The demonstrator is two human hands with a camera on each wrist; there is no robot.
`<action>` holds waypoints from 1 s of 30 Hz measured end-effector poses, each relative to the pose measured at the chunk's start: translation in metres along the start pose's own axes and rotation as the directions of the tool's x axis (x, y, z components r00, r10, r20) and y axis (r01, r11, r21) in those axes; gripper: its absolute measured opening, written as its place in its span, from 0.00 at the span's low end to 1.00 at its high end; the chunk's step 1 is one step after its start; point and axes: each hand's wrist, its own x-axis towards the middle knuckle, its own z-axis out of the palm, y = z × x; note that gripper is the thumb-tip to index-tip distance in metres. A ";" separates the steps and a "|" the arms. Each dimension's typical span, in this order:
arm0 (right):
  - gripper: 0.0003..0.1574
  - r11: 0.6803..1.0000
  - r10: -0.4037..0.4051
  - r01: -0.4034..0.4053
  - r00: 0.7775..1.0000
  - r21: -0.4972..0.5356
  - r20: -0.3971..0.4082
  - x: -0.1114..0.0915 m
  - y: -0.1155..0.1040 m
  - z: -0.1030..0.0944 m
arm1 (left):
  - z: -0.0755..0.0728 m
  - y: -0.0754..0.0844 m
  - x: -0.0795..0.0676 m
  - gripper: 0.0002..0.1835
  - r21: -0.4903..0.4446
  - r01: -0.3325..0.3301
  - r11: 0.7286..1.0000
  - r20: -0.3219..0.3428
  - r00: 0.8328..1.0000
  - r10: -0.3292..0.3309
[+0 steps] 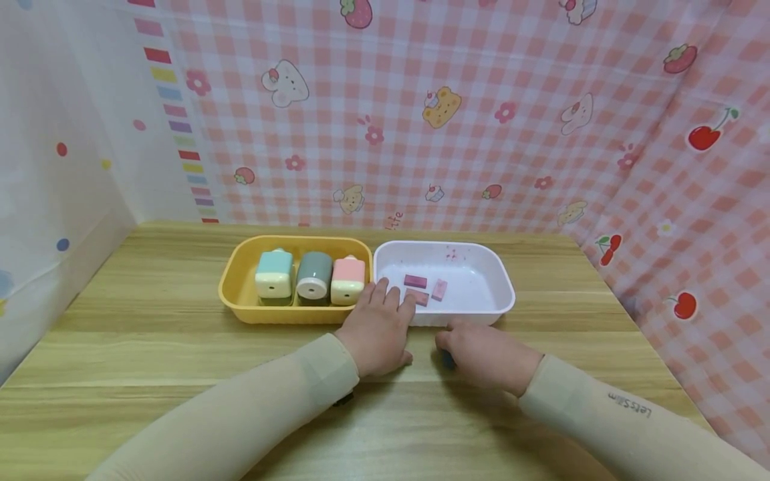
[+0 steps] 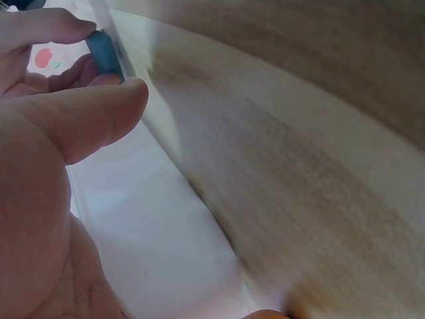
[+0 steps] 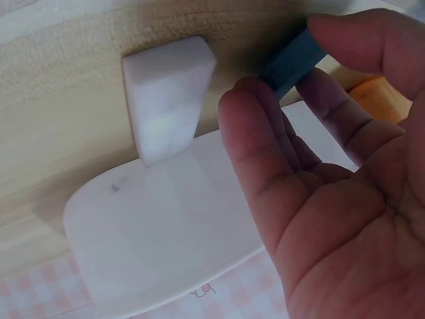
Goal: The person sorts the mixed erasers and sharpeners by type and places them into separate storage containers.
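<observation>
My right hand [image 1: 490,353] pinches a small dark teal block [image 3: 292,63] between thumb and fingers, just in front of the white tray [image 1: 481,311]. A white block [image 3: 169,100], likely an eraser, stands beside that tray in the right wrist view; the right hand hides it in the head view. My left hand [image 1: 379,331] lies over the tray's near left corner, fingers extended and thumb [image 2: 99,119] out straight. Near its fingertips, inside the white tray, are a dark pink block [image 1: 416,281], a lighter pink block [image 1: 418,297] and a pale pink one [image 1: 440,290].
A yellow tray [image 1: 240,294] adjoins the white one on the left. It holds three pencil sharpeners: a mint one [image 1: 275,274], a grey-green one [image 1: 314,274] and a pink one [image 1: 348,279]. Patterned cloth [image 1: 409,160] hangs behind the wooden table [image 1: 210,387].
</observation>
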 end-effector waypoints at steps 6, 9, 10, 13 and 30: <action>0.14 0.997 -0.004 0.001 0.999 0.073 0.051 -0.002 -0.001 -0.008 | 0.001 0.000 0.000 0.51 -0.008 0.001 1.000 -0.009 1.000 -0.001; 0.15 0.996 -0.019 0.012 0.997 0.094 0.073 -0.003 -0.002 -0.015 | 0.001 0.000 0.000 0.52 -0.005 0.003 1.000 0.003 1.000 -0.003; 0.15 0.995 -0.024 0.017 0.997 0.100 0.079 -0.003 -0.002 -0.018 | 0.001 0.000 0.001 0.52 -0.005 0.004 1.000 0.010 1.000 -0.004; 0.14 0.994 -0.023 0.011 0.994 0.107 0.105 -0.003 -0.003 -0.028 | 0.000 0.000 0.001 0.52 -0.006 0.006 1.000 0.017 1.000 -0.006; 0.13 0.996 0.060 -0.067 0.991 0.059 0.117 0.019 0.020 -0.065 | -0.001 0.000 0.000 0.52 0.007 0.003 1.000 0.002 1.000 -0.003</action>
